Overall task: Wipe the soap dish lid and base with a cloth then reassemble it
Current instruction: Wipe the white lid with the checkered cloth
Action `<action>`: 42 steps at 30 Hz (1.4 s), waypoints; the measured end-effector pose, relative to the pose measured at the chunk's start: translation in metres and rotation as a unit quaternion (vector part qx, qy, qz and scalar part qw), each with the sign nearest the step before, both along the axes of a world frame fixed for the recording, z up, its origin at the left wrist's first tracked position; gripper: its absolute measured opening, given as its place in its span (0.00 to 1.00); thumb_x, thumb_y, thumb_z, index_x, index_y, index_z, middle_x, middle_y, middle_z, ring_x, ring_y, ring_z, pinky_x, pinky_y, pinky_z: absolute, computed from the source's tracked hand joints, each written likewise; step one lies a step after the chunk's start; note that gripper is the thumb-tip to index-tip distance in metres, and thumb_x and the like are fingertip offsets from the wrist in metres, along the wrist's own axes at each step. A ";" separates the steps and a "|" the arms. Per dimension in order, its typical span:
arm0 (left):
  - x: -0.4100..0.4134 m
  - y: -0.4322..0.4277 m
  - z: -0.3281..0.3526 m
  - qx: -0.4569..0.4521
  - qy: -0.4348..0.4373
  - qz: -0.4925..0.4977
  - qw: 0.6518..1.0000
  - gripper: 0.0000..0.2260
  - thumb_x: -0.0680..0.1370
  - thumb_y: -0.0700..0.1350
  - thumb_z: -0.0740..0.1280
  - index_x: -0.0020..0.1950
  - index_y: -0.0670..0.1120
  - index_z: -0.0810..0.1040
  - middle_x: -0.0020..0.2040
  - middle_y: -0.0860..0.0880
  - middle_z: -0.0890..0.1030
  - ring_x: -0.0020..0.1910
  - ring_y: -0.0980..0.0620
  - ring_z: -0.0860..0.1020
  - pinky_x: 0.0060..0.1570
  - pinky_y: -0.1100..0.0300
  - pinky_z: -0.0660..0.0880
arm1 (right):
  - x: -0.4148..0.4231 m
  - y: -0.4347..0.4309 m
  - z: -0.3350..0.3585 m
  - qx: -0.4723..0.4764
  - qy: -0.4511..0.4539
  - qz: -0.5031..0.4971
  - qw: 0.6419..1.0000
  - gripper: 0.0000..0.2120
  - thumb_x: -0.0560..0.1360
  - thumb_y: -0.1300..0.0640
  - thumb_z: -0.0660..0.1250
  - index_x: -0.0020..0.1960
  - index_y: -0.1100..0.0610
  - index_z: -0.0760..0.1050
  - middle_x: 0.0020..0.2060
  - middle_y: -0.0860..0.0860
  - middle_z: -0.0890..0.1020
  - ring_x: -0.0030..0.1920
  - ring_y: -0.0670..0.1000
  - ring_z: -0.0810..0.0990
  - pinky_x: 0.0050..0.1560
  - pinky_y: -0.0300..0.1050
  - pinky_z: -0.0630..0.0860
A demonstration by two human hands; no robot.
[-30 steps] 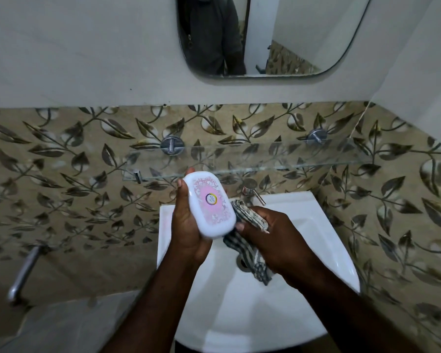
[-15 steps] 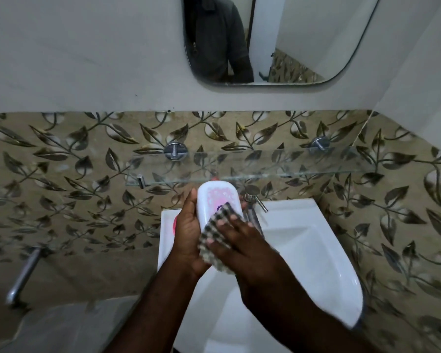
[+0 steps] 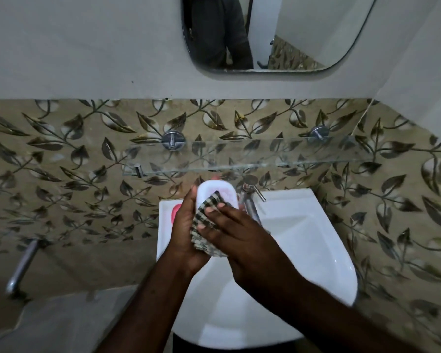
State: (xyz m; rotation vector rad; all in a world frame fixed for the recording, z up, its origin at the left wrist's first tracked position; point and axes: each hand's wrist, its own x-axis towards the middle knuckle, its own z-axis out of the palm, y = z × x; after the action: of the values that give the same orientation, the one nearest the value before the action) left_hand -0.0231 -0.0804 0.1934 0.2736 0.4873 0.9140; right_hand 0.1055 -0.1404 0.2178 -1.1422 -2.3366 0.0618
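Soap dish lid (image 3: 215, 193), white with a faint pink print, stands on end just above frame centre, over the sink's back edge. The left hand (image 3: 185, 233) has it from nine o'clock, fingers curled round its back in a firm hold. In from four o'clock comes the right hand (image 3: 242, 240), fingers flat and straight, pressing the checked cloth (image 3: 208, 222) onto the lid's face; no pinch that I can see. The cloth covers the lid's lower half, so the print there is hidden, and its loose end bunches under the right palm. Both forearms run off the bottom edge.

Below them is the white sink (image 3: 311, 263), with much of its bowl covered by the arms. At its ten o'clock corner a pink piece (image 3: 176, 210) peeks out, mostly behind the left hand; whether it is the base, I cannot tell. A chrome tap (image 3: 250, 202) stands just beside the lid at three o'clock. Further back, at twelve, a glass shelf (image 3: 239, 159) runs along the leaf-patterned tiles. Above that the mirror (image 3: 303, 34) is cut off by the top edge and shows a dark-clothed torso.
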 end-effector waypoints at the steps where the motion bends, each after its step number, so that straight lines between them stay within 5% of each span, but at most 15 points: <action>1: 0.002 -0.001 -0.002 -0.007 -0.007 0.008 1.000 0.21 0.67 0.57 0.73 0.51 0.42 0.82 0.46 0.47 0.81 0.50 0.50 0.80 0.47 0.59 0.79 | 0.003 0.006 0.001 -0.012 0.002 -0.001 1.000 0.25 0.70 0.65 0.53 0.63 0.59 0.78 0.65 0.57 0.77 0.66 0.55 0.68 0.69 0.47 0.63; 3: 0.008 -0.004 -0.002 -0.003 -0.028 0.021 0.999 0.15 0.73 0.53 0.66 0.47 0.42 0.83 0.43 0.46 0.84 0.43 0.50 0.83 0.42 0.60 0.81 | 0.008 0.025 0.010 -0.022 0.014 -0.042 0.999 0.27 0.68 0.62 0.53 0.63 0.58 0.78 0.64 0.57 0.78 0.63 0.55 0.68 0.68 0.44 0.62; 6: 0.021 -0.009 -0.002 0.004 -0.006 0.029 1.000 0.18 0.78 0.53 0.58 0.53 0.44 0.82 0.51 0.46 0.84 0.49 0.50 0.83 0.49 0.60 0.80 | 0.010 0.041 0.021 -0.023 0.030 -0.115 0.993 0.29 0.66 0.66 0.55 0.64 0.57 0.77 0.63 0.56 0.78 0.66 0.58 0.69 0.69 0.45 0.61; 11: 0.005 0.000 0.004 0.003 -0.039 0.006 0.999 0.22 0.72 0.59 0.66 0.52 0.41 0.82 0.42 0.46 0.83 0.39 0.51 0.84 0.35 0.62 0.81 | 0.005 0.009 0.007 0.014 -0.010 -0.005 1.000 0.26 0.70 0.68 0.53 0.65 0.60 0.76 0.68 0.58 0.74 0.72 0.57 0.63 0.74 0.48 0.57; 14: -0.002 0.009 -0.005 -0.011 0.000 0.000 1.000 0.30 0.68 0.65 0.66 0.54 0.41 0.82 0.44 0.45 0.79 0.41 0.50 0.79 0.41 0.60 0.76 | 0.016 -0.007 -0.011 0.013 -0.013 0.032 0.999 0.25 0.73 0.72 0.52 0.64 0.60 0.76 0.68 0.56 0.74 0.72 0.56 0.66 0.73 0.49 0.61; 17: 0.002 0.005 -0.001 -0.001 0.007 0.012 1.000 0.31 0.74 0.65 0.56 0.50 0.40 0.85 0.46 0.41 0.83 0.42 0.46 0.82 0.42 0.57 0.79 | 0.031 0.007 -0.010 0.007 -0.011 0.000 1.000 0.28 0.69 0.72 0.53 0.62 0.57 0.79 0.65 0.54 0.77 0.65 0.55 0.69 0.71 0.38 0.58; 22: 0.021 -0.005 0.005 0.018 -0.016 0.003 1.000 0.22 0.79 0.56 0.57 0.55 0.43 0.83 0.54 0.45 0.83 0.51 0.49 0.82 0.58 0.57 0.75 | 0.024 0.039 0.024 0.024 0.046 -0.074 0.996 0.27 0.64 0.68 0.57 0.60 0.59 0.80 0.61 0.56 0.80 0.56 0.56 0.70 0.61 0.42 0.64; 25: 0.019 -0.002 0.004 0.026 -0.022 0.023 0.999 0.24 0.80 0.58 0.55 0.58 0.42 0.80 0.54 0.43 0.83 0.51 0.47 0.83 0.52 0.55 0.79 | 0.026 0.030 0.017 0.024 0.021 -0.045 0.998 0.26 0.68 0.65 0.55 0.63 0.58 0.78 0.65 0.54 0.77 0.59 0.55 0.69 0.65 0.41 0.63; 29: 0.009 0.005 0.002 0.030 0.007 0.037 0.999 0.31 0.78 0.64 0.53 0.51 0.41 0.85 0.50 0.39 0.84 0.46 0.44 0.84 0.48 0.51 0.81 | 0.034 0.002 -0.006 -0.011 0.096 -0.065 0.993 0.28 0.66 0.71 0.60 0.63 0.55 0.77 0.66 0.47 0.74 0.58 0.53 0.70 0.65 0.35 0.64; 33: 0.007 0.004 0.002 0.019 0.017 0.049 0.998 0.32 0.74 0.67 0.57 0.55 0.40 0.80 0.43 0.39 0.83 0.40 0.45 0.83 0.45 0.53 0.80 | 0.014 -0.008 -0.004 -0.002 0.076 -0.025 0.997 0.26 0.68 0.69 0.58 0.62 0.55 0.79 0.64 0.50 0.78 0.58 0.54 0.70 0.64 0.37 0.65; 36: 0.019 -0.004 0.004 0.045 0.003 0.021 0.999 0.26 0.75 0.62 0.58 0.47 0.41 0.83 0.38 0.44 0.84 0.35 0.49 0.84 0.33 0.60 0.81 | 0.013 0.014 0.018 0.006 0.098 0.003 0.995 0.24 0.65 0.64 0.56 0.57 0.59 0.81 0.60 0.55 0.80 0.58 0.53 0.69 0.64 0.36 0.61; 40: 0.031 -0.009 0.005 0.061 0.021 0.052 0.997 0.25 0.77 0.60 0.59 0.64 0.44 0.77 0.63 0.43 0.80 0.60 0.48 0.80 0.60 0.53 0.76 | 0.033 0.035 0.019 -0.005 0.189 -0.086 0.978 0.31 0.61 0.71 0.61 0.61 0.54 0.79 0.61 0.45 0.78 0.61 0.45 0.72 0.64 0.37 0.66; 42: 0.027 -0.006 0.007 0.064 0.016 0.085 0.994 0.29 0.73 0.61 0.65 0.67 0.45 0.74 0.66 0.44 0.78 0.64 0.47 0.77 0.65 0.49 0.73 | 0.037 0.027 0.009 -0.030 0.254 -0.117 0.960 0.30 0.64 0.70 0.63 0.64 0.52 0.76 0.61 0.43 0.77 0.62 0.44 0.74 0.63 0.43 0.70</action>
State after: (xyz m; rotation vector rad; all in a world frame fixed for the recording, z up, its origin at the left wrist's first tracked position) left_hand 0.0041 -0.0866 0.2005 0.3675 0.4887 1.1096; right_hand 0.1423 -0.1137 0.2269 -1.2513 -1.7491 0.3059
